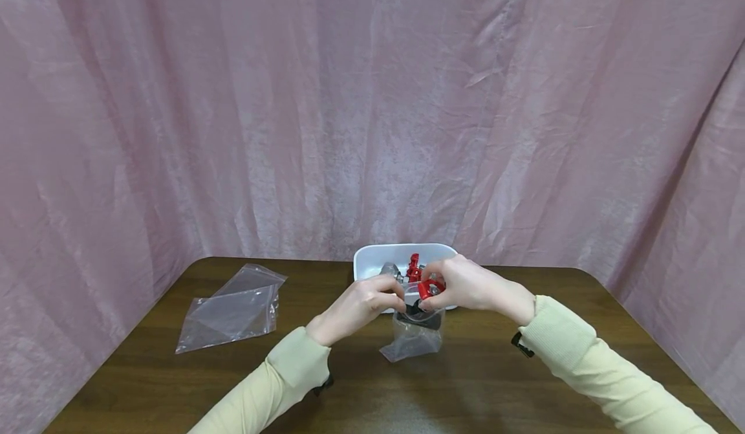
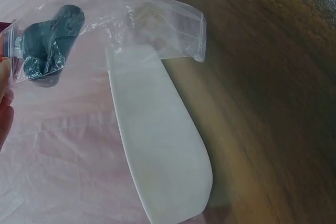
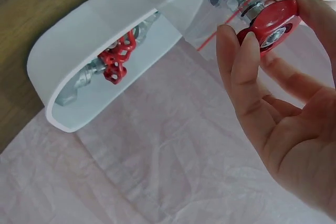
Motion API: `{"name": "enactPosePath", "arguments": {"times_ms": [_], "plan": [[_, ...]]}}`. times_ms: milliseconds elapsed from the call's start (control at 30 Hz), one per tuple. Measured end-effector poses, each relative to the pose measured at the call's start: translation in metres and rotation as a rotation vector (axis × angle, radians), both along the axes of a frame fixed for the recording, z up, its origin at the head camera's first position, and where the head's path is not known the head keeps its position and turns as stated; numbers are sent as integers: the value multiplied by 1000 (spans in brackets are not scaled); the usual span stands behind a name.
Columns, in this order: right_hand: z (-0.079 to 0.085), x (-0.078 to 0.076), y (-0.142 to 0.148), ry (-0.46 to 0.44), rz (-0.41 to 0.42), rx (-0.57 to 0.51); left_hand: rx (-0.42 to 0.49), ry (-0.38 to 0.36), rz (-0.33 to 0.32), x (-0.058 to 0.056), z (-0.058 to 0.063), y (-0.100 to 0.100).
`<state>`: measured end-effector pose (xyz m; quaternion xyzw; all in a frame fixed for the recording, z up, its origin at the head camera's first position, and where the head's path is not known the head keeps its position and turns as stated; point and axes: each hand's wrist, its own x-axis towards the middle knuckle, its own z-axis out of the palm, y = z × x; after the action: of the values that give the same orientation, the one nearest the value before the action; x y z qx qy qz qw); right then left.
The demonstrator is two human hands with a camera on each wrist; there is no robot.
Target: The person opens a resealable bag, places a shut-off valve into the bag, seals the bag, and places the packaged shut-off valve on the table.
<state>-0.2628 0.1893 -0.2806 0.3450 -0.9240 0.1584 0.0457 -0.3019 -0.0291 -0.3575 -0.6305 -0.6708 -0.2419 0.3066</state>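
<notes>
My right hand (image 1: 465,283) pinches the red knob of a valve (image 3: 274,24) between thumb and fingertips. The valve's dark body (image 2: 52,43) is inside a clear zip bag (image 1: 412,342), with the red knob standing out at the bag's mouth. A red seal line runs across the bag near that mouth in the right wrist view. With curled fingers my left hand (image 1: 367,301) holds the edge of the bag's opening, opposite the right hand. The lower part of the bag hangs loose and crumpled, close over the table.
Behind the hands stands a white plastic bin (image 1: 368,256) with metal valves inside, some with red handwheels (image 3: 118,59). Flat clear zip bags (image 1: 229,314) lie overlapping at the left of the brown wooden table (image 1: 500,382). A pink curtain (image 1: 349,110) hangs behind.
</notes>
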Motion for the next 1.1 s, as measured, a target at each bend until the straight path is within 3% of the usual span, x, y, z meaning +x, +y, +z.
{"name": "enactPosePath", "arguments": {"times_ms": [267, 633, 900, 1100], "plan": [[-5, 2, -1, 15, 126, 68, -9, 38, 6, 2, 1, 3], [-16, 2, -4, -9, 195, 102, -26, 120, 22, 5, -7, 6], [-26, 2, -8, -22, 202, 120, -51, 124, -6, 6, -12, 7], [-37, 1, -7, -72, 162, 96, -75, 147, -2, 6, -17, 7]]}}
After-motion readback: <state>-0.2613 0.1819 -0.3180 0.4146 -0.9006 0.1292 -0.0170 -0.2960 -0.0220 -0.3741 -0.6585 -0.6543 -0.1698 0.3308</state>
